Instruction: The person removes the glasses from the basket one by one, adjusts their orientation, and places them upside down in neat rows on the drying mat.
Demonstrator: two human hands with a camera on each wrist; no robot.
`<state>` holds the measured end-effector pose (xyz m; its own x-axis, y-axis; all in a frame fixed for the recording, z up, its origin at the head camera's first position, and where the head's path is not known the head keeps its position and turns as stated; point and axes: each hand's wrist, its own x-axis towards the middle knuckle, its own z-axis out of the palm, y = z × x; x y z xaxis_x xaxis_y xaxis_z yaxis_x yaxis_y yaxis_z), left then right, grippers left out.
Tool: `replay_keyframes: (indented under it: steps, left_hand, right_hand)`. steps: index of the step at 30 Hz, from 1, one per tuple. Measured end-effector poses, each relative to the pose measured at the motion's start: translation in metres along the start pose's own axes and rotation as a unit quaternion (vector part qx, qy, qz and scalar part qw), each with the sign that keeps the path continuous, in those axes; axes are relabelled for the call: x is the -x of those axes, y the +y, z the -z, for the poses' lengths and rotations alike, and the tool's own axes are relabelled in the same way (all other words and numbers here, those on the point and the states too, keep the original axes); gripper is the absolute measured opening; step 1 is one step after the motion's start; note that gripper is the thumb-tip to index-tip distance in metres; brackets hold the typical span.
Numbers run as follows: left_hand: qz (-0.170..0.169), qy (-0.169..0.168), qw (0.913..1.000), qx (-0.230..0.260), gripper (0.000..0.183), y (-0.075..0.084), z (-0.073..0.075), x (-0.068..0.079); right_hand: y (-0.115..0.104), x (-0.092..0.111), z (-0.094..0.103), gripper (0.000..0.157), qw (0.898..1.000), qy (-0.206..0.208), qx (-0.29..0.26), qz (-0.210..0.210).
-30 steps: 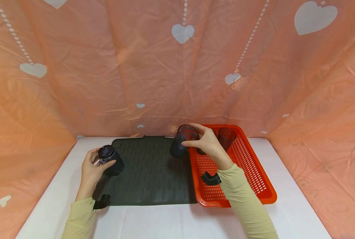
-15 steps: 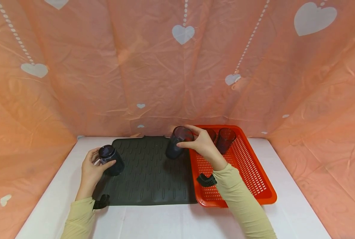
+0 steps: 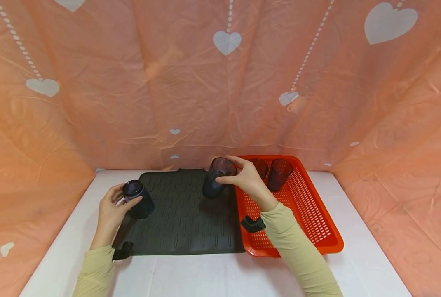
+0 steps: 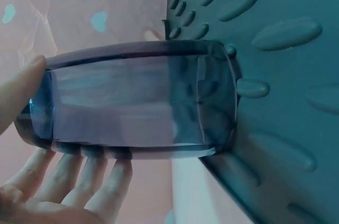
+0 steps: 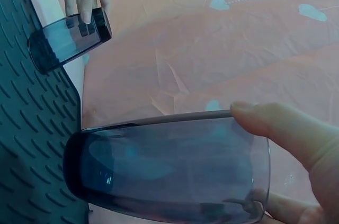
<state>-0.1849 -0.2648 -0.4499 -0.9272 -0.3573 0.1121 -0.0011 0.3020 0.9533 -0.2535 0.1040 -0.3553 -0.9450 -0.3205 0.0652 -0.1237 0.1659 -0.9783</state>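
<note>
My left hand holds a dark tinted drinking glass near its thick base, with thumb and fingers on opposite sides. This glass stands upside down at the left of the dark ribbed drying mat, its rim at the mat in the left wrist view. With my right hand, I grip a second tinted glass near its rim, thumb on one side and fingers on the other. That glass is mouth up and tilted, above the mat's right back part. In the right wrist view its thick base points toward the mat.
An orange-red perforated plastic basket lies right of the mat, under my right forearm. Two more tinted glasses, one beside the other, stand in its back part. A white tabletop and a peach curtain with hearts surround these.
My right hand has carried its glass leftward from the basket's edge farther over the mat, uncovering the second glass in the basket. The left hand and its glass have hardly moved.
</note>
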Motion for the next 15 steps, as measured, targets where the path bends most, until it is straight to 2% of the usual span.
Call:
replay_keyframes:
  steps: [4, 9, 15]
  left_hand:
    - [-0.003, 0.000, 0.9997, -0.026, 0.071, 0.002, 0.003, 0.000]
    - [-0.013, -0.002, 0.9994, -0.032, 0.067, 0.007, 0.005, 0.002]
    - [-0.029, 0.024, 0.9979, -0.052, 0.062, 0.012, 0.003, 0.004]
  right_hand:
    - [-0.001, 0.000, -0.002, 0.071, 1.000, 0.000, -0.004, -0.004]
    - [-0.002, 0.000, -0.004, 0.070, 1.000, 0.001, -0.020, -0.010]
    - [-0.002, -0.001, -0.005, 0.071, 1.000, 0.011, -0.021, -0.015]
